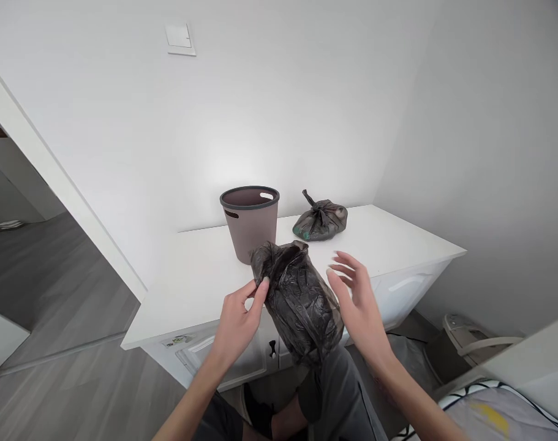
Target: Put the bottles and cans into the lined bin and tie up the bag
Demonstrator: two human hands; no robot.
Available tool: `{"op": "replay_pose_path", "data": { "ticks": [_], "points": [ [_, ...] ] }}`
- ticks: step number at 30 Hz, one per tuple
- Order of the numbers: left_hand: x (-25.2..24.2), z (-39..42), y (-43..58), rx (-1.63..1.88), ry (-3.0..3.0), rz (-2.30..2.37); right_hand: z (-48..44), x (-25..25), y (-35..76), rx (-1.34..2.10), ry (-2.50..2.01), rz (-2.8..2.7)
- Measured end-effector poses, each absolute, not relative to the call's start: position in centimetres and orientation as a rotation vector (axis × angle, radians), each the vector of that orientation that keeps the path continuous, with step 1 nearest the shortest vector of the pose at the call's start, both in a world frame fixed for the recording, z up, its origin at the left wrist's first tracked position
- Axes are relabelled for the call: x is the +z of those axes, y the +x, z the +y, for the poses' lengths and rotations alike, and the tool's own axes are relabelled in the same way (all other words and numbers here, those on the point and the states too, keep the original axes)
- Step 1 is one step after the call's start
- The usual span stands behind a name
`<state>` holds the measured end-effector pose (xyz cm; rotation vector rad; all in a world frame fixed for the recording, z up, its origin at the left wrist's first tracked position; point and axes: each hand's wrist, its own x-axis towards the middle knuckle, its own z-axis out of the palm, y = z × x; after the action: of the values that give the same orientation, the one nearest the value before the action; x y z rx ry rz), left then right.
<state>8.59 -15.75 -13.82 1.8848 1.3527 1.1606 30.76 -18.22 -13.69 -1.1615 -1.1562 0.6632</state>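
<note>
A thin black plastic bag (304, 303) hangs crumpled in front of the cabinet's edge, over my knees. My left hand (242, 312) pinches its upper left side between thumb and fingers. To the right of the bag, my right hand (352, 288) is held with its fingers apart and nothing in them. Behind the bag stands a brownish-mauve trash bin (253, 229) with a dark rim and handle slots; no liner shows at its rim. A knotted black trash bag (322, 220) with things inside sits to the right of the bin.
The bin and the knotted bag stand on a white cabinet top (196, 275) against the wall. A light switch (180, 39) is on the wall. At the lower right is a grey-beige container with a handle (462, 343). Grey wood-look floor (86, 392) lies at the left.
</note>
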Motion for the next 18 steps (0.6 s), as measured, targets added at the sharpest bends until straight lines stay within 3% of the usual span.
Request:
{"op": "replay_pose_path", "data": {
  "ticks": [3, 8, 18],
  "points": [
    [-13.5, -16.6, 8.3, 1.186, 1.857, 1.457, -19.2, -14.6, 30.4, 0.465, -1.184, -1.310],
    [-12.3, -17.9, 7.7, 1.155, 1.851, 1.441, -19.0, -14.1, 28.5, 0.616, -1.189, -1.565],
    [-14.7, -16.4, 2.2, 1.196, 1.765, 1.761, -18.8, -12.8, 28.7, 0.771, -1.193, -1.270]
  ]
}}
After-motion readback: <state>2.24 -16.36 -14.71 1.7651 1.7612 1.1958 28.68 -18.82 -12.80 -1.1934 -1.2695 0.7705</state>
